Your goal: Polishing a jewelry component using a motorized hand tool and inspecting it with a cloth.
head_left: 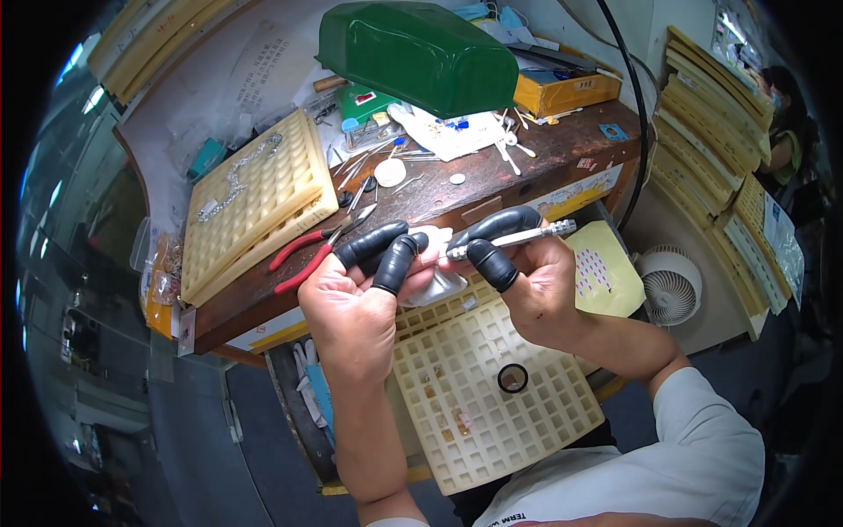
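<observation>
Two hands (pixel 351 312) (pixel 546 285), holding tool (pixel 536 234) and cloth (pixel 441 288), meet near the bench edge (pixel 237 320).

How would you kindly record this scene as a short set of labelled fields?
Left grip: black-covered fingers holding white cloth; any tiny piece there is too small to identify
Right grip: slim silver tool, one end toward the left fingers
Lower centre: pale compartment tray with a black ring-shaped object on it
Bench, left of hands: red-handled pliers
Bench, rear: green cover
Right side: white fan
</observation>
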Available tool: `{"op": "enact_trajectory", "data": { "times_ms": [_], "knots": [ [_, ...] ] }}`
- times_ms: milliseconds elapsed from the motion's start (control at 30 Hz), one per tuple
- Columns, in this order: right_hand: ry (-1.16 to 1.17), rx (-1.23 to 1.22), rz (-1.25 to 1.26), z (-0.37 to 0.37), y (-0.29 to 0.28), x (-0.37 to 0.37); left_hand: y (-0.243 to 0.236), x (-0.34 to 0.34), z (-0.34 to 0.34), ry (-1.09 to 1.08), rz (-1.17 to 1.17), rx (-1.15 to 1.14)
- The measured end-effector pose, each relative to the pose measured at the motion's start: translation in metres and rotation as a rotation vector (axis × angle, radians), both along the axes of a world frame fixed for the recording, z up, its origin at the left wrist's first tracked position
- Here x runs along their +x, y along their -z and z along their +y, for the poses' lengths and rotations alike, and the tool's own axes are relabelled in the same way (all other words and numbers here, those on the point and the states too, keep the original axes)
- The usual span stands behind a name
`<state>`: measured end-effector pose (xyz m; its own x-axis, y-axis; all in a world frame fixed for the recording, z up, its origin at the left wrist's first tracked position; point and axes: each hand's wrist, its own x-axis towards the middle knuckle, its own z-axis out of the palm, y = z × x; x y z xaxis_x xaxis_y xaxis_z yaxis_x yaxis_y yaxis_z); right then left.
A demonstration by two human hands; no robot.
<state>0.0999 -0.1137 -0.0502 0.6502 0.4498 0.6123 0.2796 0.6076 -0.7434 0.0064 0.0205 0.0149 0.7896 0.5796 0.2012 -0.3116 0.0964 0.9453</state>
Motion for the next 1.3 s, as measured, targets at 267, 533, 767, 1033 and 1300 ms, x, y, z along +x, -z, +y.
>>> {"op": "enact_trajectory", "data": {
  "times_ms": [267,533,767,1033,1300],
  "knots": [
    [0.009,-0.022,-0.016,-0.0006,-0.0001,0.0009,0.0003,0.0004,-0.0003,0.004,-0.010,0.004],
    [0.010,-0.044,-0.026,-0.0012,0.0006,0.0015,0.0005,0.0002,0.0002,0.006,-0.011,0.000],
    [0.010,-0.022,-0.009,-0.0006,-0.0006,0.0003,0.0014,0.0000,0.0009,0.003,-0.004,0.001],
    [0.009,-0.023,-0.011,-0.0006,0.0001,0.0002,0.0005,-0.0003,0.0007,0.001,0.006,-0.002],
    [0.031,-0.070,-0.025,-0.0022,-0.0004,0.0012,0.0007,0.0000,0.0008,0.011,-0.006,-0.010]
  ]
}}
